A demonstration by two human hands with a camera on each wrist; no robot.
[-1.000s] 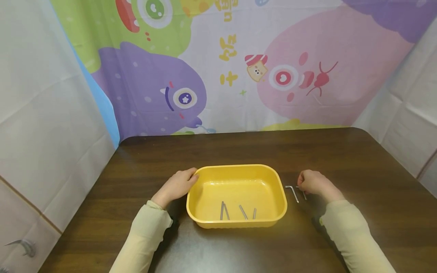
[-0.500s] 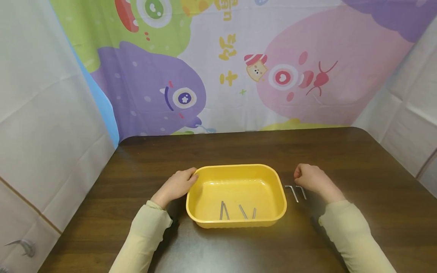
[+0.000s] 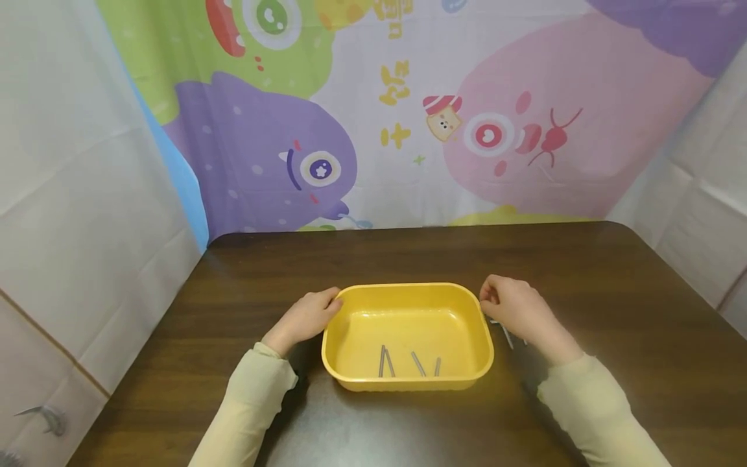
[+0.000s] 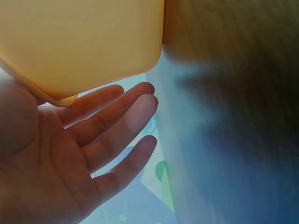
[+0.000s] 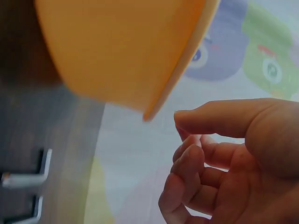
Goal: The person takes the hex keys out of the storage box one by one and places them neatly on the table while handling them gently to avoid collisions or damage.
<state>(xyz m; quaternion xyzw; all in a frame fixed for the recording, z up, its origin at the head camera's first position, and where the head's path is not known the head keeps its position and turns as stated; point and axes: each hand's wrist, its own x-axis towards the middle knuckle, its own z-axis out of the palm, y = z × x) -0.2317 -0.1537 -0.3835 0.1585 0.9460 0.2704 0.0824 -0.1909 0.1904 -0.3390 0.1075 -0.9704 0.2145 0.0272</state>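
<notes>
My left hand (image 3: 305,318) grips the left rim of a yellow plastic tub (image 3: 408,385), thumb over the edge. In the left wrist view its other fingers (image 4: 119,135) spread out straight along the tub's outside. Close by the opposite rim is my right hand (image 3: 518,310), thumb near the index finger, the others loosely curled, nothing visible between them. The right wrist view shows a gap between this hand and the rim. Two L-shaped hex keys (image 5: 28,179) lie on the table, partly hidden under the right hand in the head view. Several grey metal rods (image 3: 418,364) show inside the tub.
The dark wooden table (image 3: 373,428) carries the tub. A cartoon-printed cloth (image 3: 403,188) hangs behind its far edge. White panels stand at both sides, and a metal hook (image 3: 49,418) is fixed on the left one.
My right hand has lifted off the hex keys and moved left to the tub's right rim. Both keys stayed on the table. The left hand has kept its place on the tub.
</notes>
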